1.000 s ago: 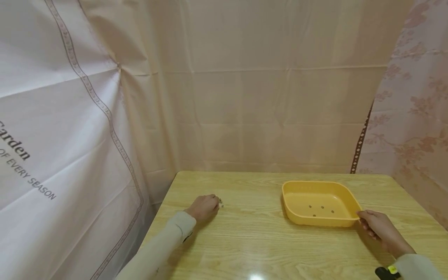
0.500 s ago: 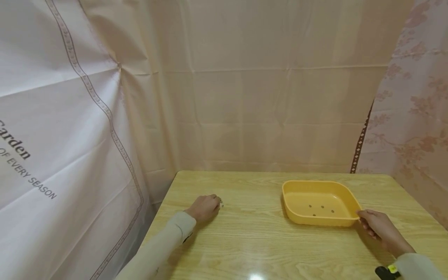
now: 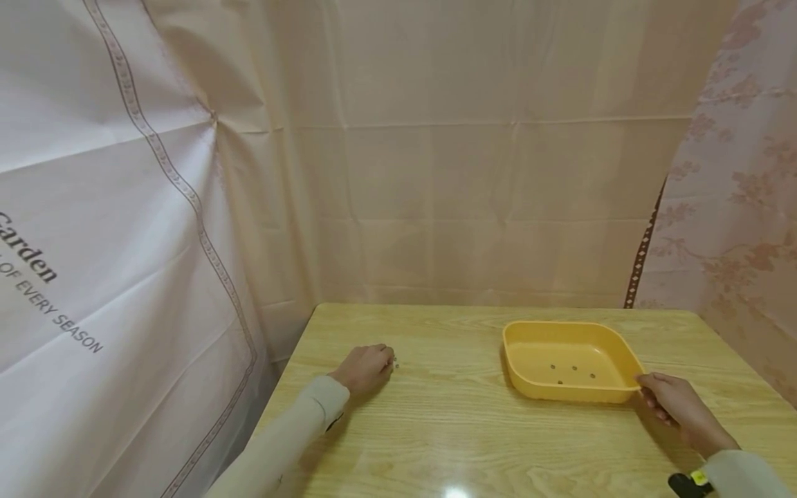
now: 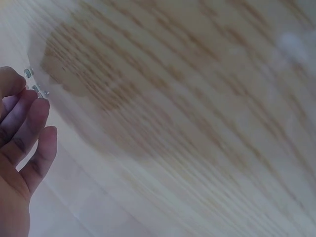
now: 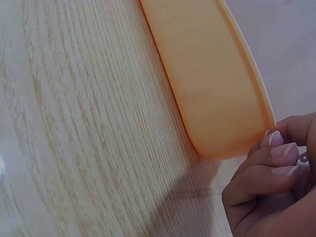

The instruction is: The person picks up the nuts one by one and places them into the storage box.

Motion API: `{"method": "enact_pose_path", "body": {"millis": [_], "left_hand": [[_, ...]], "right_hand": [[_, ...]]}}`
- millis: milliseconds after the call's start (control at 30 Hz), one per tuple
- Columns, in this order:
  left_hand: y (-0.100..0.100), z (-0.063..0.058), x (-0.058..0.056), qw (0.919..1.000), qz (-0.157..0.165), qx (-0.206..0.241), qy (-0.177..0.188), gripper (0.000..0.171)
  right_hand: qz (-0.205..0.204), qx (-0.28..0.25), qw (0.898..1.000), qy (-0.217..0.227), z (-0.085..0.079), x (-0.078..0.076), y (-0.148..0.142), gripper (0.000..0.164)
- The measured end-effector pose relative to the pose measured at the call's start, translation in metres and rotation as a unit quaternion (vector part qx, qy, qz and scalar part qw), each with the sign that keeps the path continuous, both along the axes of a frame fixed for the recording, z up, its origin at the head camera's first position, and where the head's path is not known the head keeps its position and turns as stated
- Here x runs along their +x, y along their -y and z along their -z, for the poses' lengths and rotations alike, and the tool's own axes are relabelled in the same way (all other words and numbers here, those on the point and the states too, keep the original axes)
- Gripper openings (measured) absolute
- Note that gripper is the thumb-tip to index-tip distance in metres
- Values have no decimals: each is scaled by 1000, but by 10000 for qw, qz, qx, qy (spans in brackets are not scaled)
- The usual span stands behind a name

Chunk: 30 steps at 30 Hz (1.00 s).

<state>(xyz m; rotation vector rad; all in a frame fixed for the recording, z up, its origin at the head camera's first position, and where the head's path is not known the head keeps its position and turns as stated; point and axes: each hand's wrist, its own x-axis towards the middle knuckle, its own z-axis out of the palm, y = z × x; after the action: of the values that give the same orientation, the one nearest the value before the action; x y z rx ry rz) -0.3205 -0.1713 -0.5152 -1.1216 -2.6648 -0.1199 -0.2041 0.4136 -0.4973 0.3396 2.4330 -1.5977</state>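
On the left side of the table (image 3: 448, 429), the left hand (image 3: 366, 369) is down low, fingers bent and tips bunched right at a few tiny bits (image 3: 397, 366). Is one pinched in there? Can't tell — the fingertips hide that spot, even from the left wrist view. What does show is a small shiny cluster just past the tips, beside the hand on the side facing the tray (image 3: 566, 395), with a piece or two right up against the fingers.

Now for how they'd handle: these look hard and next to weightless, with a glossy surface that could well skid off a fingertip. No sign of anything fragile, though they're too small to name for sure. Best hold, I'd say, is thumb and forefinger on opposite edges, one at a time.

Across to the other side, the right hand (image 3: 679, 404) has the tray by its near right corner, thumb and finger pinching the rim, other fingers curled underneath, outside the wall. Good place for it: the tray looks like thin plastic, light but fairly stiff, and the lip gives a sure grip. Light enough, too, that a careless tug would probably slide it.

Four more bits (image 3: 574, 368) lie scattered on the tray's floor, well apart from the left hand, nearer the right — none of them touched.
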Motion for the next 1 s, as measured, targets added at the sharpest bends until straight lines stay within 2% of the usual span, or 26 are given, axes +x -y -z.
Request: {"method": "enact_pose_path", "body": {"millis": [367, 733, 1000], "left_hand": [[-4, -2, 0, 9999, -86, -56, 7, 8], [-9, -7, 1, 9999, 0, 65, 119, 9], [-13, -8, 1, 9999, 82, 116, 18, 11]], "right_hand": [[-6, 40, 9999, -100, 2, 1, 0, 40], [2, 39, 10000, -76, 2, 1, 0, 40], [32, 5, 10000, -4, 1, 0, -1, 40]]}}
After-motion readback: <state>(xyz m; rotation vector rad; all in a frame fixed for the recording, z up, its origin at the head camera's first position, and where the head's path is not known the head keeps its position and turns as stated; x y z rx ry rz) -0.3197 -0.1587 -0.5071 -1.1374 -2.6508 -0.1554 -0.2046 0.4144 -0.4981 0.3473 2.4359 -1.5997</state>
